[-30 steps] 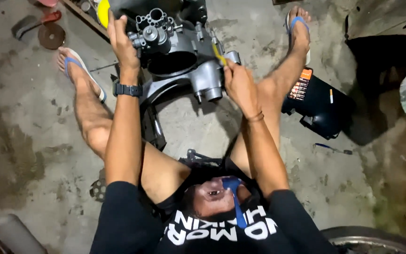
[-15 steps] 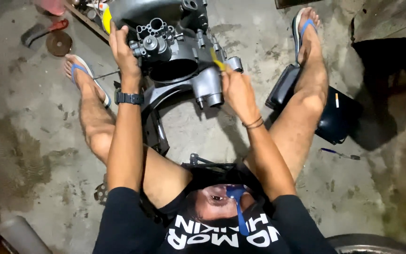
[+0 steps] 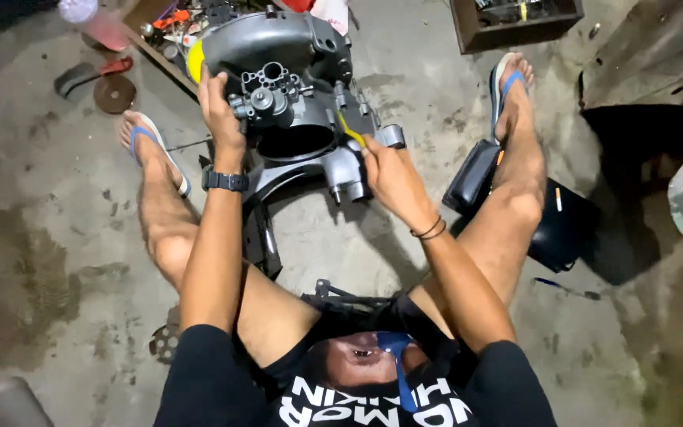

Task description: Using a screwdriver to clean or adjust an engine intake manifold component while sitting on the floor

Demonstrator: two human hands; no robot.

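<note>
Over the last second little has moved. Both hands have kept their places on the engine (image 3: 294, 103), and what shifts is mostly my view, which now takes in more of the floor (image 3: 49, 237) beyond it. The right leg (image 3: 515, 198) seems to have swung a little outward, opening the gap beside the engine. I judge the work is held steady, not repositioned.

The engine, a grey casing with a round opening, sits on the floor between the spread legs. Its black frame (image 3: 258, 229) runs back toward my lap. The left hand (image 3: 219, 111) is closed over the casing's left edge, with a watch (image 3: 225, 181) on the wrist. The right hand (image 3: 385, 170) is curled narrowly around a yellow-handled tool (image 3: 349, 129) whose tip points into the casing. I cannot tell what the tip meets.

Room is tight at the far side, where a board of small parts (image 3: 171, 35) lies just behind the engine. On the left a disc (image 3: 114, 93) lies well apart, past the left foot (image 3: 148, 146). On the right a black seat (image 3: 476, 174) touches the leg, and a dark box (image 3: 567, 229) lies just beyond it. The bare floor between the knees is the only open space.
</note>
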